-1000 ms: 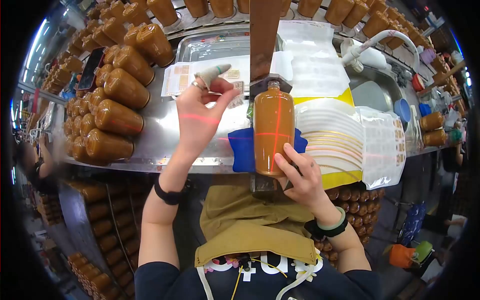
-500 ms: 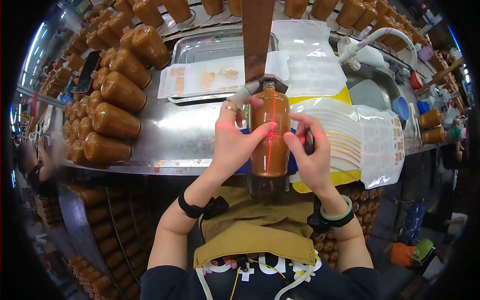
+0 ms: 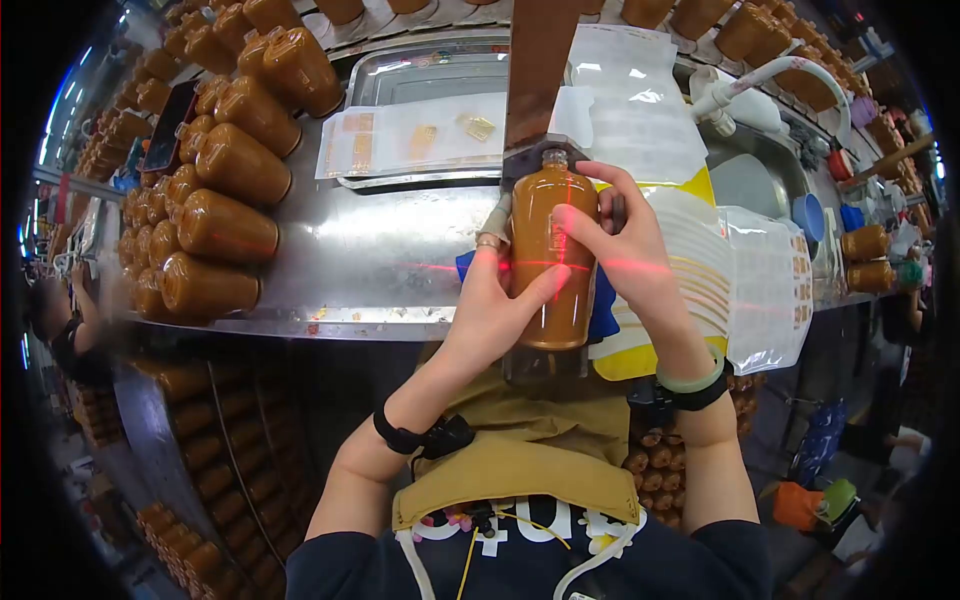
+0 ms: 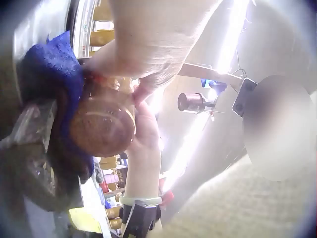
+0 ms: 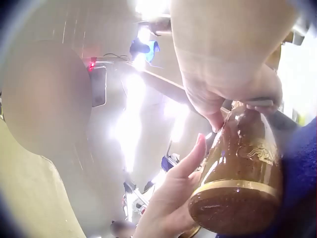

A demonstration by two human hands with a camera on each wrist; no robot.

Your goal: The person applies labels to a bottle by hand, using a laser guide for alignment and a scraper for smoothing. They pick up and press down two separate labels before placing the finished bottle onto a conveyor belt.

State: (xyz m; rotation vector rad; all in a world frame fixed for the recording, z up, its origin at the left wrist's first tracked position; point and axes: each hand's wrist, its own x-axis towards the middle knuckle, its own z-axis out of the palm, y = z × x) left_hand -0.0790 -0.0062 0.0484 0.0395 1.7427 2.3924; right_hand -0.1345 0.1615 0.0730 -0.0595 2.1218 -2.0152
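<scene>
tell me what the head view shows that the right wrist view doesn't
Only the head view: rows of filled bottles at the left, the tray with sheets, the tap, and a red laser cross on the held bottle. Only the right wrist view: that bottle's base and gold band. Both: the left hand and right hand holding it.

bench left end: filled brown bottles (image 3: 215, 225) lying in rows | far edge: steel tray (image 3: 430, 72) with label sheets (image 3: 400, 135) | right end: stacked white bags (image 3: 760, 290), faucet (image 3: 775, 72), sink (image 3: 745, 185)
</scene>
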